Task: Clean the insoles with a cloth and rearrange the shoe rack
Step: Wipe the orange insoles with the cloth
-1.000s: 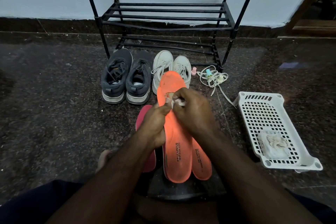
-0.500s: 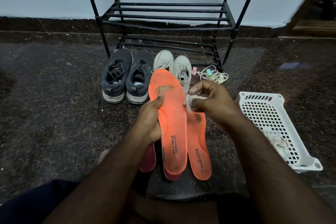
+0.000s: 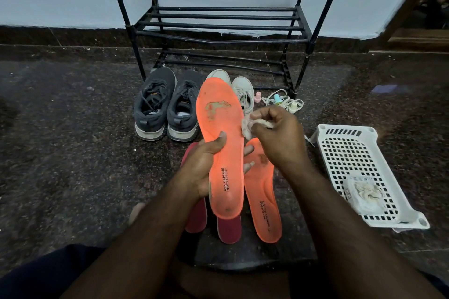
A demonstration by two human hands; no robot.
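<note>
Insole (image 3: 220, 143) cleaning is in hand: my left hand (image 3: 201, 167) grips it, my right hand (image 3: 277, 136) pinches the cloth (image 3: 247, 126) at its 3 o'clock edge; next, wipe the worn patch (image 3: 216, 109).

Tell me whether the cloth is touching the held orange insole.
Cannot tell. In the head view the cloth, pinched by the right hand, meets the insole edge in outline, but neither contact nor a gap shows plainly.

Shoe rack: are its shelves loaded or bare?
Bare. The shoe rack shows only bars; dark shoes and white shoes sit on the floor.
</note>
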